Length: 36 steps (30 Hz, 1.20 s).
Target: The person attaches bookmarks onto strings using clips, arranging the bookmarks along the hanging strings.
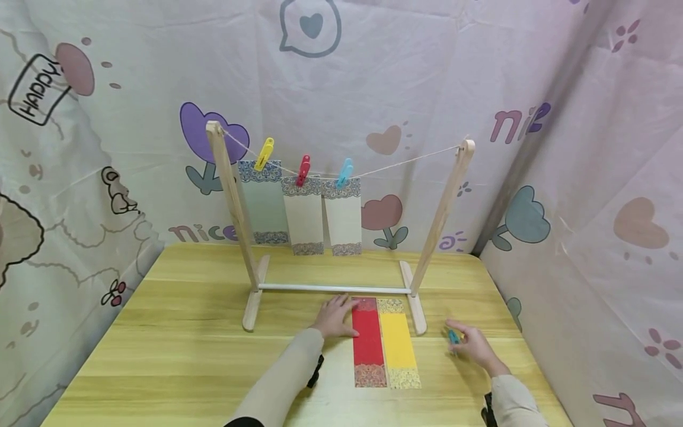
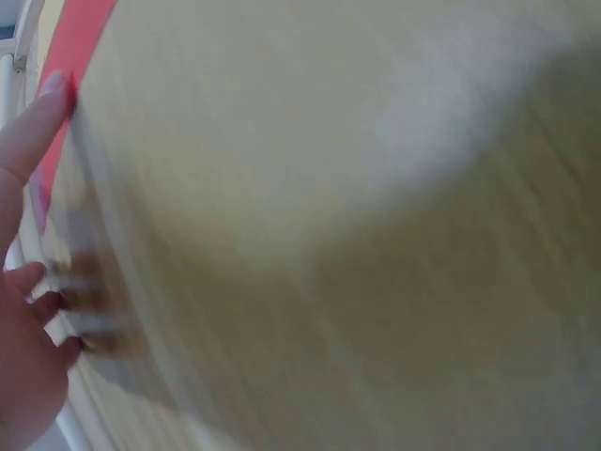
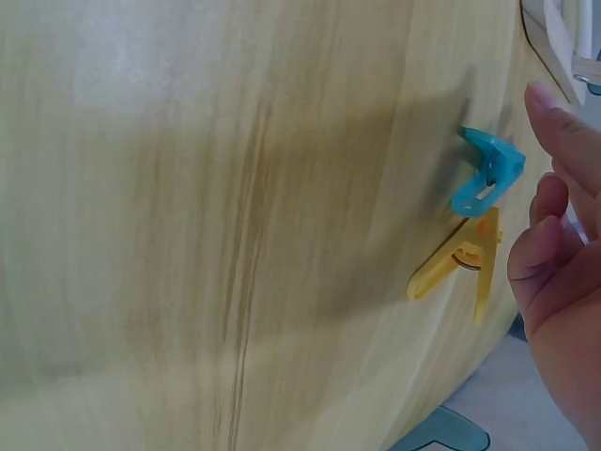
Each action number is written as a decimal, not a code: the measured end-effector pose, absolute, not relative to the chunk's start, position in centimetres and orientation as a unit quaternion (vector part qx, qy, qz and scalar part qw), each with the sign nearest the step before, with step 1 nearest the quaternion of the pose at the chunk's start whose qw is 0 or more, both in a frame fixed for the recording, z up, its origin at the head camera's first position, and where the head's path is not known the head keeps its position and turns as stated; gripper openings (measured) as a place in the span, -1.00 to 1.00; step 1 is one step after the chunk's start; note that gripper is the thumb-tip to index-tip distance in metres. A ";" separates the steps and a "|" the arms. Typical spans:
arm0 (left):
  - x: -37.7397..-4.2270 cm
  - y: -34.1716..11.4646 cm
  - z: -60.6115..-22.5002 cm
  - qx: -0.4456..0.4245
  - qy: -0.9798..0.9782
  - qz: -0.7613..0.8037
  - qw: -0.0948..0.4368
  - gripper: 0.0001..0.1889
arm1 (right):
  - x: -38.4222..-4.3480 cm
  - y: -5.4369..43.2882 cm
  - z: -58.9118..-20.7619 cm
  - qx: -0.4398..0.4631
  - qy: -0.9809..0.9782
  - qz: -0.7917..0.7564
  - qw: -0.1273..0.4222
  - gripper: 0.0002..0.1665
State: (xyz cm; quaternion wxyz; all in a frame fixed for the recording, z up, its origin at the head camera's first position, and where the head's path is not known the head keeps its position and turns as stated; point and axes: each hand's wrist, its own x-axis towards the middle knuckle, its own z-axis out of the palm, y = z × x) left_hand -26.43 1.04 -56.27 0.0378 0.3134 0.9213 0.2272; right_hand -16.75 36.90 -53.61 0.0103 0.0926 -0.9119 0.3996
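Observation:
My left hand (image 1: 333,317) rests at the left edge of a red patterned paper card (image 1: 368,338), thumb and fingertips touching it. The left wrist view shows a fingertip on that card (image 2: 80,38), the other fingers loosely bent. To its right lies a yellow patterned card (image 1: 398,341). My right hand (image 1: 475,347) is at the table's right side, close to a teal clothespin (image 3: 507,164) and a yellow clothespin (image 3: 488,254). In the right wrist view both clothespins stand on the wood beside the fingers, and the hand grips neither.
Behind the cards stands a wooden rack (image 1: 443,213) with a string (image 1: 411,160) between its posts. Three cards hang there from a yellow clothespin (image 1: 264,154), a red clothespin (image 1: 303,171) and a blue clothespin (image 1: 344,172). A white bar (image 1: 331,288) joins the feet. Printed cloth surrounds the table.

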 end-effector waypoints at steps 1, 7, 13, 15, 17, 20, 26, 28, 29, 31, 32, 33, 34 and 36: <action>-26.4 1.1 -56.1 0.312 0.923 0.222 0.043 -0.11 | -16.8 36.9 -53.7 0.090 -0.913 0.398 0.008 -0.33; -26.1 1.4 -55.4 0.303 0.928 0.205 0.068 -0.06 | -16.7 37.0 -54.5 0.082 -0.919 0.386 0.007 -0.28; -26.0 1.3 -55.3 0.305 0.930 0.188 0.082 -0.03 | -16.7 37.0 -54.9 0.073 -0.930 0.360 0.012 -0.28; -26.1 1.3 -55.4 0.305 0.930 0.188 0.087 -0.02 | -16.7 37.0 -54.9 0.071 -0.930 0.360 0.006 -0.28; -26.1 1.3 -55.4 0.303 0.929 0.191 0.090 -0.02 | -16.7 37.1 -54.8 0.070 -0.930 0.360 -0.004 -0.27; -26.3 1.3 -55.6 0.302 0.928 0.197 0.096 -0.02 | -16.7 37.2 -54.7 0.066 -0.930 0.361 -0.014 -0.26; -26.4 1.2 -55.9 0.304 0.926 0.201 0.095 -0.03 | -16.7 37.4 -54.9 0.056 -0.934 0.354 -0.012 -0.26; -26.4 1.2 -55.9 0.305 0.926 0.201 0.094 -0.03 | -16.6 37.4 -55.0 0.048 -0.934 0.354 -0.008 -0.26; -26.4 1.2 -55.9 0.305 0.926 0.202 0.094 -0.03 | -16.5 37.4 -55.0 0.046 -0.934 0.353 -0.007 -0.26; -26.4 1.2 -55.9 0.306 0.925 0.204 0.093 -0.03 | -16.4 37.4 -55.0 0.043 -0.935 0.351 -0.004 -0.25; -26.4 1.2 -55.9 0.306 0.925 0.205 0.093 -0.03 | -16.4 37.4 -55.0 0.042 -0.935 0.351 -0.001 -0.24; -26.4 1.2 -55.8 0.305 0.925 0.207 0.093 -0.03 | -16.4 37.4 -55.0 0.039 -0.936 0.351 -0.002 -0.23; -26.3 1.2 -55.8 0.305 0.925 0.208 0.092 -0.03 | -16.4 37.4 -55.0 0.039 -0.936 0.349 -0.002 -0.22; -26.3 1.1 -55.9 0.306 0.925 0.206 0.090 -0.03 | -16.4 37.4 -55.0 0.033 -0.938 0.346 -0.008 -0.21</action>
